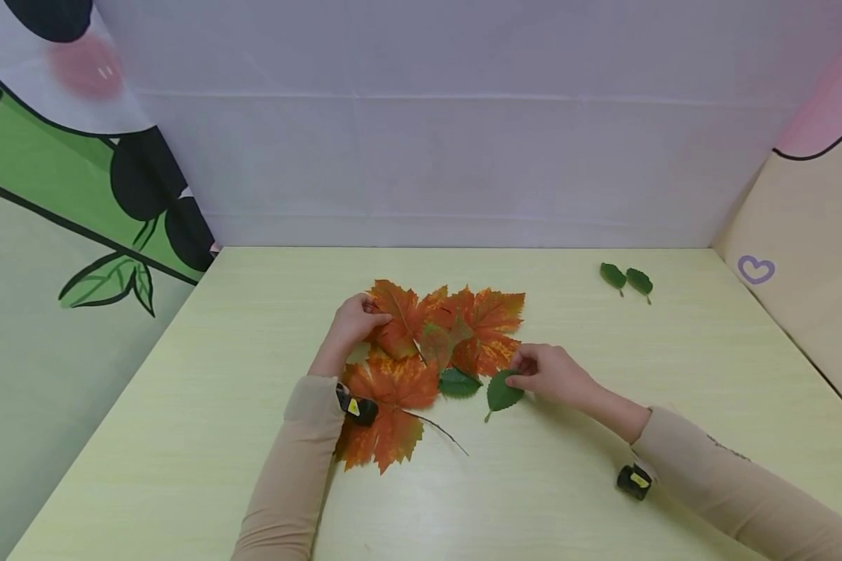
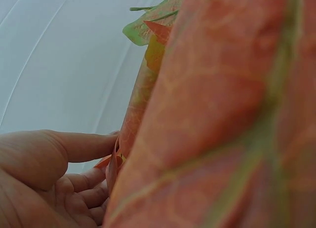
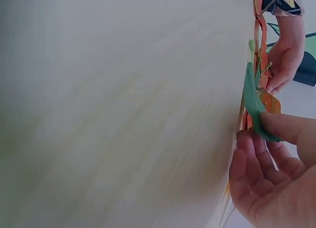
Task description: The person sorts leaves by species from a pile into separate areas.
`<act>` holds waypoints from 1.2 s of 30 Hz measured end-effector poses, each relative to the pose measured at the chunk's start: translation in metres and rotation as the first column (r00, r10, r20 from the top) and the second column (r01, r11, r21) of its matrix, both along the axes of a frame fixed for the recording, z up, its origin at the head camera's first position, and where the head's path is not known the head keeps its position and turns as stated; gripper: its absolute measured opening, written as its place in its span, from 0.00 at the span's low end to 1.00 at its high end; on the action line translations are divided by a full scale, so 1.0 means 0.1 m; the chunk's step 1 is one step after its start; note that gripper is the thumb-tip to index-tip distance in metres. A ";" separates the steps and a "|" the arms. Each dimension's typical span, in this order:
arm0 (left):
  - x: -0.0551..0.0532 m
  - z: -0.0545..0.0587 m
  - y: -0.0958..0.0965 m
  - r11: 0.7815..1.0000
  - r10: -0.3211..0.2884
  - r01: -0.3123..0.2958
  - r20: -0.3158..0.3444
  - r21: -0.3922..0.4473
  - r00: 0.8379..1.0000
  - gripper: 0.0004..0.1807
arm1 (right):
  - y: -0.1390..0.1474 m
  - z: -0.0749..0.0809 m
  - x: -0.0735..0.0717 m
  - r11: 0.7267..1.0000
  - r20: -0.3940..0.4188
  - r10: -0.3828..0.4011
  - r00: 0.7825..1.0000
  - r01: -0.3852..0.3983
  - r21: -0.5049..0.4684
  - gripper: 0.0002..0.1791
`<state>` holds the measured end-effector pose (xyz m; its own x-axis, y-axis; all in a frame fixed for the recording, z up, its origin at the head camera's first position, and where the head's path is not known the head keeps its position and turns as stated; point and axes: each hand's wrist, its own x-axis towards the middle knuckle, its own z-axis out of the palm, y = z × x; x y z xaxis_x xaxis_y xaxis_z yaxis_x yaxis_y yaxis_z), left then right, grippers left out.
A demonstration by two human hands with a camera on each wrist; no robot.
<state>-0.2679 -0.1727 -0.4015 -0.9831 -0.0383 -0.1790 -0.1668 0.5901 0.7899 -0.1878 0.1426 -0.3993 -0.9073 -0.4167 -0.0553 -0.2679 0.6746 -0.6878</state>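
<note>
My left hand (image 1: pixel 356 318) pinches the edge of an orange maple leaf (image 1: pixel 398 312) at the back left of the leaf group; thumb and fingers close on it in the left wrist view. My right hand (image 1: pixel 549 372) pinches a green leaf (image 1: pixel 503 392) between thumb and fingers, its stem pointing down toward the front. Left of that lies another green leaf (image 1: pixel 459 382), partly against the maple leaves. A second orange maple leaf (image 1: pixel 491 323) spreads at the back right. A third maple leaf (image 1: pixel 393 389), with a long dark stem, lies in front, partly under my left wrist.
Two small green leaves, one left (image 1: pixel 613 275) and one right (image 1: pixel 640 282), lie at the back right of the pale wooden table (image 1: pixel 568 499). A plain cloth wall (image 1: pixel 463 171) rises behind the table. Each wrist wears a small black camera.
</note>
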 end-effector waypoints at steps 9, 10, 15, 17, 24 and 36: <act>0.01 0.01 0.00 1.000 -0.003 0.003 0.002 -0.005 1.000 0.18 | 0.03 0.02 -0.01 1.000 -0.011 0.013 1.000 -0.013 -0.024 0.04; 0.01 0.01 0.00 1.000 -0.002 0.002 0.002 -0.003 1.000 0.18 | 0.04 0.02 -0.02 1.000 -0.011 0.014 1.000 -0.014 -0.027 0.04; 0.01 0.00 0.00 1.000 -0.004 0.004 0.003 0.001 1.000 0.19 | 0.09 0.04 -0.05 0.998 -0.014 0.008 1.000 -0.009 -0.060 0.03; 0.01 0.00 0.00 1.000 -0.005 0.005 0.004 -0.001 1.000 0.19 | 0.12 0.05 -0.07 0.998 -0.026 0.001 1.000 -0.002 -0.063 0.03; 0.00 0.01 -0.01 1.000 -0.009 0.009 0.008 -0.008 1.000 0.20 | 0.31 0.08 -0.18 0.998 -0.043 -0.041 0.998 0.040 -0.045 0.05; 0.00 0.02 -0.01 1.000 -0.007 0.008 0.016 -0.006 1.000 0.18 | 0.76 0.14 -0.38 0.986 -0.076 -0.164 0.983 0.166 0.025 0.11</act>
<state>-0.2681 -0.1735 -0.3999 -0.9803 -0.0320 -0.1948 -0.1752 0.5963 0.7834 -0.2262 0.2191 -0.3852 -0.9657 -0.2598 0.0039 -0.2002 0.7345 -0.6484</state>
